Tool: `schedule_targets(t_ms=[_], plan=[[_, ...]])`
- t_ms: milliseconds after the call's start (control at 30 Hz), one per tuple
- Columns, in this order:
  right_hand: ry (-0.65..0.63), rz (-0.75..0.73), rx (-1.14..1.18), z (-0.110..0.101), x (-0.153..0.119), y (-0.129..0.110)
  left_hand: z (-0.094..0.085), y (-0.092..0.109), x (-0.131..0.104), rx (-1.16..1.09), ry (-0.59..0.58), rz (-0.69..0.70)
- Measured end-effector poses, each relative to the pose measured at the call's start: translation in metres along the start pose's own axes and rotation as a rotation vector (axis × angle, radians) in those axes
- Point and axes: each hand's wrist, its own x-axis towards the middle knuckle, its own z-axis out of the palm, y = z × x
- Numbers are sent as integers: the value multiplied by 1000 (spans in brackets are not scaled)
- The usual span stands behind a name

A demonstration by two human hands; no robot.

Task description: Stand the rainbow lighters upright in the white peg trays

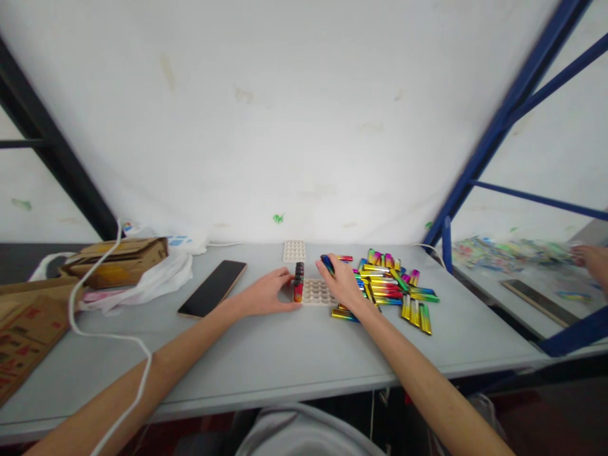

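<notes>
Standing at nine o'clock in the holed tray (314,290), upright lighters (299,282) are flanked by the left grip (270,292), hold unclear; a blue lighter (327,263) is clasped by the right grip (345,282), loose lighters (387,294) strewn toward three o'clock.

Both arms reach fwd, bare — L hand (272,291) palm inward, fingers curved; R hand (339,278) palm down, fingers bent.
</notes>
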Motion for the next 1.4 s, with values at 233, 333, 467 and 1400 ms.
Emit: schedule_targets(t_ms=[233, 333, 467, 1400], plan=[[-78, -69, -43, 0, 1, 0, 0, -2, 0, 5, -3, 9], [-143, 5, -29, -1, 1, -4, 0, -2, 0, 7, -12, 7], [-208, -7, -25, 2, 3, -4, 0, -3, 0, 8, -8, 8], [-276, 25, -272, -50, 12, 77, -1, -2, 1, 40, -31, 2]])
